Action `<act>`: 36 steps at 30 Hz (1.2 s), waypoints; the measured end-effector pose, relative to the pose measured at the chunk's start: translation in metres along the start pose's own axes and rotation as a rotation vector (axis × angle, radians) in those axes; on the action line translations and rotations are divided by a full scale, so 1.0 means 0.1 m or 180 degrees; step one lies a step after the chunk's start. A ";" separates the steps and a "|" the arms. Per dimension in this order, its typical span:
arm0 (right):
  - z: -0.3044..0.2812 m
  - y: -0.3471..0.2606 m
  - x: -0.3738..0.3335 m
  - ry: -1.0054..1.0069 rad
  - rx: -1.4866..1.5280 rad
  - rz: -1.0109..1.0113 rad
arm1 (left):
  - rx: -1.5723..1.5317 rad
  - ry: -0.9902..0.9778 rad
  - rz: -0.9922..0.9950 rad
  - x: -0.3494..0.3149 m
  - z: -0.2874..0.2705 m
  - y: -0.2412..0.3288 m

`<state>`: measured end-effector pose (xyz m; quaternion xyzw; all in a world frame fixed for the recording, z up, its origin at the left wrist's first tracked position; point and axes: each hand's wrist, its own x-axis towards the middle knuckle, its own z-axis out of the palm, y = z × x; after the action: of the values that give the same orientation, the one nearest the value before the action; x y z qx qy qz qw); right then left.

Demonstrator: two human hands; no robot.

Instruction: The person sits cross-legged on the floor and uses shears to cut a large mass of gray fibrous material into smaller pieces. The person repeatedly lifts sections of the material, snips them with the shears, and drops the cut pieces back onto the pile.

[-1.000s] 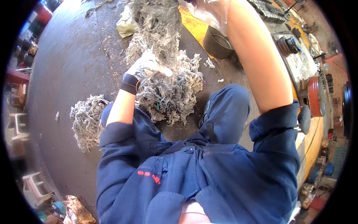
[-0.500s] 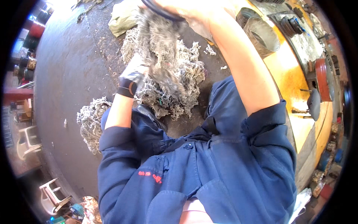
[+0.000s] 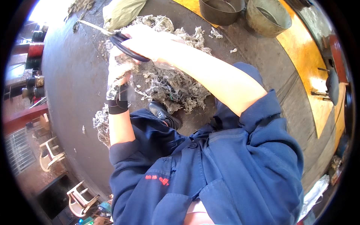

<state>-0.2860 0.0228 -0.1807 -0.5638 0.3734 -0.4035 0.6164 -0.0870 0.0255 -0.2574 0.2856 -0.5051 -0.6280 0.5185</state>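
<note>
So our right hand (image 3: 144, 40) is wrapped round black loop-handled scissors (image 3: 137, 56), left hand (image 3: 117, 73) clutching a grey stringy fibre wad (image 3: 126, 63) near the shaggy grey fibre heap (image 3: 174, 88) on the dark floor (image 3: 75, 93).

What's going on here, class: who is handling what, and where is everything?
A person in blue workwear grips a black-handled tool, apparently shears, in the right hand. The left hand holds a tuft of grey fibre close by. A large grey pile lies on the dark floor in front, and a smaller clump beside the left forearm. Beyond are a pale sack and, further right, two round containers.
</note>
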 end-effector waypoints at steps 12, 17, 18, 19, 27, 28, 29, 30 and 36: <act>-0.64 0.22 0.02 0.0588 -0.0172 0.0233 | -0.0392 0.1489 -0.0231 -0.35 -0.03 0.59; -0.49 0.99 -0.01 -0.0160 0.0756 0.1018 | -0.0535 0.1803 0.0220 -0.45 0.09 0.81; -0.44 1.02 -0.04 -0.0371 0.0171 0.1236 | -0.0618 0.1788 0.0306 -0.46 0.04 0.83; -0.39 1.04 -0.06 -0.0579 -0.0420 0.1445 | -0.0670 0.1714 0.0323 -0.47 0.00 0.85; 0.43 1.55 0.21 -0.0915 -0.1306 0.0509 | -0.0694 0.2078 0.0289 -0.54 0.09 0.90; 0.54 1.63 0.23 -0.0918 -0.1355 0.0424 | -0.0743 0.2038 0.0450 -0.55 0.00 0.87; 0.63 1.71 0.21 -0.0915 -0.1404 0.0341 | -0.0815 0.1933 0.0439 -0.55 -0.08 0.87; 0.69 1.79 0.15 -0.1139 -0.0009 0.1009 | -0.0898 0.1837 0.0417 -0.55 -0.14 0.86; 0.51 1.62 -0.17 -0.1949 -0.0731 0.1217 | -0.0734 0.2470 0.0632 -0.70 -0.27 1.11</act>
<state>-0.2336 0.0645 -0.3378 -0.6439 0.3131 -0.0495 0.6964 -0.0022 0.0875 -0.1743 0.3910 -0.2237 -0.4732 0.7571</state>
